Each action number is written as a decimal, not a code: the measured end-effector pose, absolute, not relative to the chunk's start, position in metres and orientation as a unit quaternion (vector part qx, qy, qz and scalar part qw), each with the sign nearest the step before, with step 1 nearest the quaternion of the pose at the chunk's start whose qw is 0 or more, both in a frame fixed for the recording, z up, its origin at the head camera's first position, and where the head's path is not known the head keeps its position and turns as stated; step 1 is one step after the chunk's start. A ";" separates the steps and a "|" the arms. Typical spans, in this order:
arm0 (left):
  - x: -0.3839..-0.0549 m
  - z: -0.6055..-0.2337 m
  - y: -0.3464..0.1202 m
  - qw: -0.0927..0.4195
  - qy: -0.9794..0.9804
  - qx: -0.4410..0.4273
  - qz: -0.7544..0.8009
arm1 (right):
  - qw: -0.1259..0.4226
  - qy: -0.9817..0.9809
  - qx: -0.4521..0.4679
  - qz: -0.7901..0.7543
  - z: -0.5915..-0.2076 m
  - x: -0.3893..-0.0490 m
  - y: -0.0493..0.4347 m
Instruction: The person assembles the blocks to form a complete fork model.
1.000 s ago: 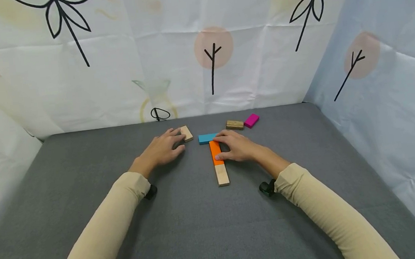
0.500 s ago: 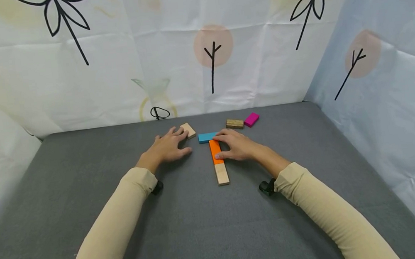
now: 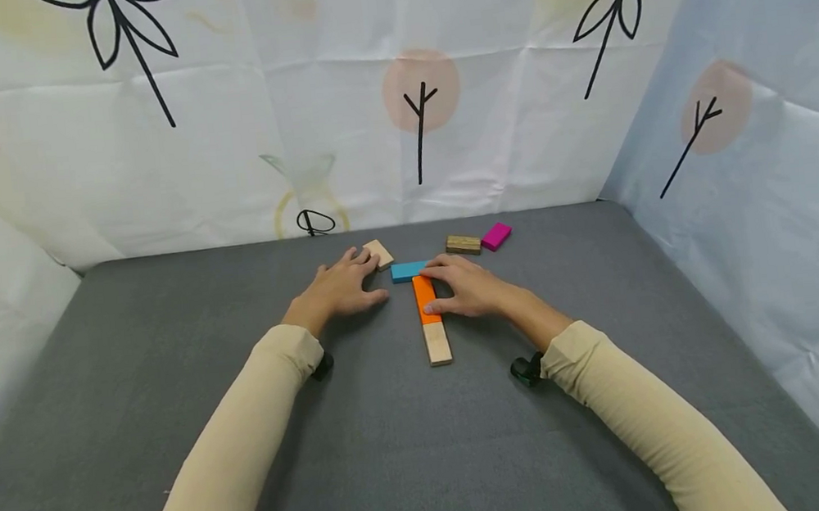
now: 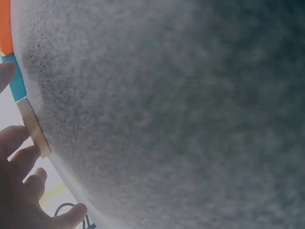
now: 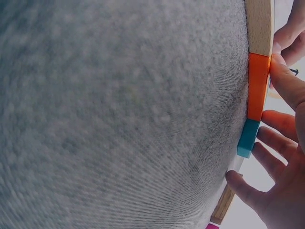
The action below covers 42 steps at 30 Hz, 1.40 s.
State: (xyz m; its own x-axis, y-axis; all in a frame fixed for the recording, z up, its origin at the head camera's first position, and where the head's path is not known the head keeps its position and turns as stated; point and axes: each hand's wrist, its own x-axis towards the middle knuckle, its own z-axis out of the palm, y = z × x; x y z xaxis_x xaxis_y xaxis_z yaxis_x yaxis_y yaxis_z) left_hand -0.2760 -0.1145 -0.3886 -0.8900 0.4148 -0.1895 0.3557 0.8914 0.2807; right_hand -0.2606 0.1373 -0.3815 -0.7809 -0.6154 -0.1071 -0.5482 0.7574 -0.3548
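Observation:
My left hand (image 3: pixel 339 289) has its fingers spread, with fingertips touching a pale wooden block (image 3: pixel 382 253), also seen in the left wrist view (image 4: pixel 32 121). This block lies slanted, close to the left end of a flat blue block (image 3: pixel 405 272). My right hand (image 3: pixel 470 287) rests its fingertips on the blue block, its thumb on an orange block (image 3: pixel 425 297). The orange block stretches from the blue one toward me. A second pale wooden block (image 3: pixel 437 345) continues that line, end to end. In the right wrist view the orange block (image 5: pixel 257 86) meets the blue block (image 5: pixel 248 137).
Behind my right hand, a brown wooden block (image 3: pixel 464 244) lies beside a magenta block (image 3: pixel 496 235), their corners close. All lie on a grey cloth-covered table (image 3: pixel 399 454). A white printed curtain (image 3: pixel 517 146) stands along the table's far edge.
The left hand has moved to the right, and the pale block under its fingers has slid right, closer to the blue block. My right hand has stayed in place.

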 end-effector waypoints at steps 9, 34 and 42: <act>-0.282 -0.388 -0.107 0.129 0.966 0.197 0.103 | 0.112 0.930 -0.312 -0.157 -0.381 -0.261 0.138; -0.285 -0.391 -0.099 0.126 0.963 0.212 0.110 | 0.114 0.930 -0.315 -0.153 -0.382 -0.263 0.139; -0.288 -0.392 -0.097 0.124 0.963 0.206 0.120 | 0.114 0.929 -0.318 -0.154 -0.382 -0.264 0.139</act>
State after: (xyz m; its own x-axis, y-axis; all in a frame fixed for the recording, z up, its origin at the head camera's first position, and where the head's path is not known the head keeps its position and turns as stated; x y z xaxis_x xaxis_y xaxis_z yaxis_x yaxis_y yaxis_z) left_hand -0.2883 -0.0974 -0.3924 -0.8842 0.4266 -0.1902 0.3667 0.8863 0.2829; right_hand -0.2636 0.1390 -0.3822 -0.7720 -0.6252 -0.1144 -0.5546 0.7506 -0.3592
